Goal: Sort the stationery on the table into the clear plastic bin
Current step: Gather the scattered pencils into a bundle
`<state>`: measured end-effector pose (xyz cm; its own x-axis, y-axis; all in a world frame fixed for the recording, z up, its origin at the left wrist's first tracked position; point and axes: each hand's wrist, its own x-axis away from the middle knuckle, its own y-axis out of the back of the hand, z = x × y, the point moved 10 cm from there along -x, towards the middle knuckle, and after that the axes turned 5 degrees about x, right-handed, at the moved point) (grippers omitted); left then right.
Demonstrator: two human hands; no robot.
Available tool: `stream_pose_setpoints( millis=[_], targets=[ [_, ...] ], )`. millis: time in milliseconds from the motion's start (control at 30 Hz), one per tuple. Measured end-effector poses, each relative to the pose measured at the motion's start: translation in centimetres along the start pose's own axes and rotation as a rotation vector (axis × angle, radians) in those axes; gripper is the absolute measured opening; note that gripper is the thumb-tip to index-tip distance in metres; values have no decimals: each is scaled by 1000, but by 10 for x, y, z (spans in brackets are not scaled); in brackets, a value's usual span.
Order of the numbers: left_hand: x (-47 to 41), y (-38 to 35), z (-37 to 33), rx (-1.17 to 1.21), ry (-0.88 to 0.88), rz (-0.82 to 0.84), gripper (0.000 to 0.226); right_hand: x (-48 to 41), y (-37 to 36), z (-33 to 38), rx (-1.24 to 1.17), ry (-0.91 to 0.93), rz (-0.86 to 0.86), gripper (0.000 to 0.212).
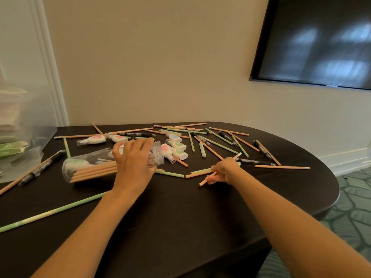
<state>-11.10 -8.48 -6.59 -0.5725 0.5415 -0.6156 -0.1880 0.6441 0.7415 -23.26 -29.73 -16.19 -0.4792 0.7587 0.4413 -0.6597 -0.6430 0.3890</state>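
Note:
A clear plastic jar [88, 167] lies on its side on the dark table [180, 207], mouth to the right, with several tan pencils inside. My left hand [133, 163] rests over the jar near its threaded mouth, fingers curved around it. My right hand [223, 170] pinches a tan pencil [204, 181] just right of the jar. Tan pencils, green pencils [169, 173], black pens [261, 162] and white correction-tape dispensers [176, 146] lie scattered across the table behind the hands.
A long green pencil [50, 212] lies at the near left. A clear plastic bag [24, 125] with green packaging stands at the table's left end. The rounded table edge falls off to the right over patterned carpet [353, 197]. A dark screen [321, 41] hangs on the wall.

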Motion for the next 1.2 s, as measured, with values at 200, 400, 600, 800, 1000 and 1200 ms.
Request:
stream_pose_setpoints(
  millis=[200, 400, 600, 800, 1000, 1200],
  targets=[
    [-1, -4, -14, 7, -36, 0, 69, 0, 2, 3, 47, -40, 32, 28],
    [1, -7, -38, 33, -114, -26, 68, 6, 18, -15, 325, -256, 30, 25],
    [0, -12, -62, 18, -144, -41, 69, 3, 23, -4, 445, -77, -39, 26],
    [-5, -23, -90, -17, -200, -34, 68, 7, 68, -7, 245, -18, -140, 18],
    [-21, -39, -117, -81, -219, -80, 69, -6, 182, -40, -124, -20, -490, 26],
    [-32, -58, -132, -116, -197, -20, 65, -31, 230, -58, 273, -133, -561, 29]
  ],
)
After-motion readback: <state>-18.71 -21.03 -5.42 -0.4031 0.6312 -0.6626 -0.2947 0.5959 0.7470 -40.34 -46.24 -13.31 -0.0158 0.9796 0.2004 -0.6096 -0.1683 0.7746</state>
